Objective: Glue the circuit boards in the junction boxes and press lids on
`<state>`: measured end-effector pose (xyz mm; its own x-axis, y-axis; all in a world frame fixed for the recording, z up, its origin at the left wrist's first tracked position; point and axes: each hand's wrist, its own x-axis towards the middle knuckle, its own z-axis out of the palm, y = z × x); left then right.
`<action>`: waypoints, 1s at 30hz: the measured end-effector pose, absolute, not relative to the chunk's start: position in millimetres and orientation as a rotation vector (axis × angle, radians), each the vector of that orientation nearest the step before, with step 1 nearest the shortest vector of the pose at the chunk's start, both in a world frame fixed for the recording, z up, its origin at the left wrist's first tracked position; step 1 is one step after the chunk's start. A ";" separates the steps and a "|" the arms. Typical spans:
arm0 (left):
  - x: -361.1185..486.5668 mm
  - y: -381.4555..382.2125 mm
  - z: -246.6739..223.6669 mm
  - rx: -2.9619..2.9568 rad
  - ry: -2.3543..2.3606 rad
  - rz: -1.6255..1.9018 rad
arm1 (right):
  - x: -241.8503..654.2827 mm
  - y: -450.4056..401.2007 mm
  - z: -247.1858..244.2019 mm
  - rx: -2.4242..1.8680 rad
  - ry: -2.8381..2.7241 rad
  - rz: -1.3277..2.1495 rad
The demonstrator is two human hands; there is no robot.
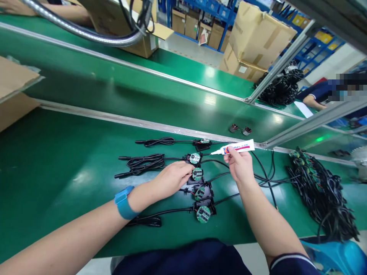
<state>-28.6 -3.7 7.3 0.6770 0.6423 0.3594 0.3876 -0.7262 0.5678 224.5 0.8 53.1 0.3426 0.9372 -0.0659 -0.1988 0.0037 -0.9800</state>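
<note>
A white glue tube [242,146] with a pointed nozzle is in my right hand [240,165], its tip aimed left near a cable by the upper housings. My left hand [175,178] has its fingertips together at the edge of a black housing beside a round green circuit board [197,173]; whatever they pinch is too small to make out. Another round board [195,158] lies just above, and two more boards [200,193] [203,214] lie below on their black housings. At the top of the column is a housing [202,144] with its board seen edge-on.
Coiled black cables [145,162] lie left of the housings. A big cable bundle [321,191] is at the right. Metal rails [160,128] cross the green table [71,164]. Cardboard boxes [258,34] stand behind; other people's arms [65,13] show at the back.
</note>
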 end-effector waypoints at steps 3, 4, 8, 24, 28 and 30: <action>-25.1 -0.8 5.8 2.359 0.819 0.737 | 230.3 2.7 41.2 -1.253 -0.463 1.324; -24.0 -0.1 6.5 2.339 0.815 0.731 | 231.4 2.9 36.3 -1.288 -0.379 1.389; -20.7 -0.4 10.1 2.253 0.803 0.753 | 227.8 5.2 18.5 -1.338 -0.250 1.536; -18.5 -9.4 6.5 2.083 0.852 0.767 | 207.0 6.8 9.0 -1.203 -0.338 1.453; -16.8 -10.0 4.4 2.088 0.861 0.744 | 205.5 8.2 12.4 -1.227 -0.356 1.511; -15.7 -10.1 4.7 2.080 0.866 0.751 | 204.1 9.7 13.1 -1.214 -0.341 1.523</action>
